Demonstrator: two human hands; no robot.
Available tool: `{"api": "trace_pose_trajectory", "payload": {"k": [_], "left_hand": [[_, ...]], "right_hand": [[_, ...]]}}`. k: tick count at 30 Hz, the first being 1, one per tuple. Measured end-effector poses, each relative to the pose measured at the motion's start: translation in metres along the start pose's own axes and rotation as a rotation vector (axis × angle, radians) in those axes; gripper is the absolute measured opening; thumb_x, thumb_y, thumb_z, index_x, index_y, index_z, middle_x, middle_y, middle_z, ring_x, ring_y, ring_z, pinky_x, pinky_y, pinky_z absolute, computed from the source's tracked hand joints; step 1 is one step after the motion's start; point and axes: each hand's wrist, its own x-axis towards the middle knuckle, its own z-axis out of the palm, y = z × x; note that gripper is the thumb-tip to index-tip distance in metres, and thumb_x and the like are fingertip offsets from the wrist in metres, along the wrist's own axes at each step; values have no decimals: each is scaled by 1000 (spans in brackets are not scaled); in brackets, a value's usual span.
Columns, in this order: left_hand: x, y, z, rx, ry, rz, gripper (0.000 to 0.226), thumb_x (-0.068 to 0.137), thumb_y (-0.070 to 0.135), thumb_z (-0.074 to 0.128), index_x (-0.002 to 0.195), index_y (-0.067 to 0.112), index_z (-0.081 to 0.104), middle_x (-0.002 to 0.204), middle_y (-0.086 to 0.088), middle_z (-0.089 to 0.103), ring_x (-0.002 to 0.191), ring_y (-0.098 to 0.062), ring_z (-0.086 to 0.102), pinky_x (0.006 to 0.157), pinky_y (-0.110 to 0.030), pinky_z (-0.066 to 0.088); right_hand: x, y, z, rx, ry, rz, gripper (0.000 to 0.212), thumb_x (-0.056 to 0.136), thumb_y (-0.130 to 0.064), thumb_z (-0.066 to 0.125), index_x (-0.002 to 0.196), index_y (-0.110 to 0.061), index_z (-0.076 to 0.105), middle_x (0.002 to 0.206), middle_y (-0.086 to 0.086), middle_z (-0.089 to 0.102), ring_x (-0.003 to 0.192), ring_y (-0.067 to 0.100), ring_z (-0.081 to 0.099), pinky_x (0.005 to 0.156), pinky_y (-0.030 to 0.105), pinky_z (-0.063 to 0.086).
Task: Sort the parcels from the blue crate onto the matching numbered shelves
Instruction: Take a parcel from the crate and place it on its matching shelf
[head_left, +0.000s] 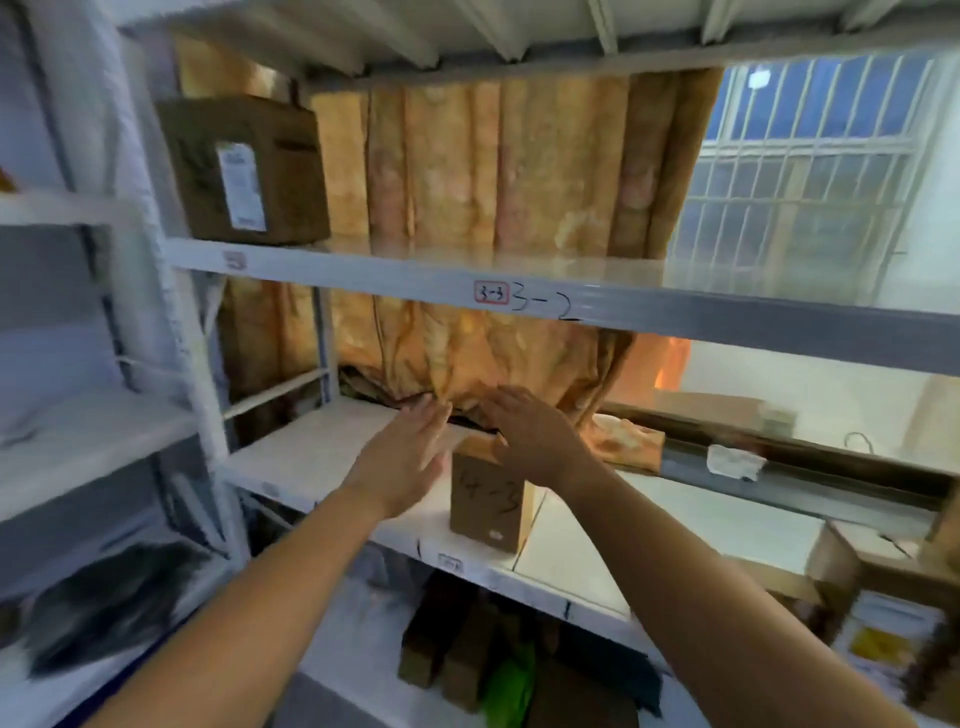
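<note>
A small upright cardboard parcel (488, 499) marked "4-3" stands on the white middle shelf (322, 462), near its front edge. My left hand (408, 457) hovers just left of the parcel, fingers spread, holding nothing. My right hand (530, 431) is open above and behind the parcel's top, fingers extended; whether it touches the top I cannot tell. The shelf above (675, 306) carries a red-framed "3-3" sticker (491, 293) and a handwritten "3-2". The blue crate is not in view.
A large brown box (244, 169) with a white label sits on the upper shelf at left. Orange curtain fabric (493, 171) hangs behind the shelves. More parcels (447, 644) and a green item lie on the lower shelf. A wooden stool (878, 571) stands at right.
</note>
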Motion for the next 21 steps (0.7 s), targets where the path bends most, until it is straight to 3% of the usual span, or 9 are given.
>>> {"api": "trace_pose_trajectory", "payload": {"k": [4, 7, 12, 15, 21], "left_hand": [[-19, -74, -95, 120, 139, -144, 61, 100, 37, 28, 151, 15, 3, 160, 1, -1, 147, -14, -4, 118, -30, 0], [-47, -131, -162, 225, 221, -287, 60, 100, 35, 27, 151, 12, 3, 160, -3, -1, 147, -15, -4, 118, -30, -3], [-116, -207, -226, 356, 231, -492, 60, 101, 34, 25, 150, 11, 0, 160, -2, -4, 147, -16, -6, 119, -32, -3], [-167, -243, -239, 423, 175, -594, 61, 101, 35, 25, 150, 12, -2, 160, -2, -7, 147, -14, -8, 118, -30, -6], [-279, -300, -226, 502, 50, -797, 60, 101, 36, 23, 151, 12, 1, 160, -3, -2, 148, -15, -2, 118, -30, -2]], "right_hand": [[85, -57, -60, 23, 132, -85, 55, 97, -27, 40, 147, -9, 29, 156, 6, 26, 144, 21, 22, 116, 30, 10], [142, -108, -94, 127, 122, -105, 63, 97, -32, 38, 152, -12, 13, 161, 3, 8, 148, 19, 6, 119, 32, 4], [193, -203, -103, 239, 48, -178, 60, 101, -33, 31, 152, -11, 9, 161, 5, 3, 148, 20, 1, 119, 33, 0], [207, -257, -91, 309, 34, -244, 59, 99, -33, 35, 152, -14, 16, 160, 5, 10, 148, 23, 7, 121, 41, 8], [227, -372, -43, 392, -57, -375, 56, 97, -32, 41, 146, -8, 29, 153, 12, 29, 139, 31, 28, 113, 40, 25]]}}
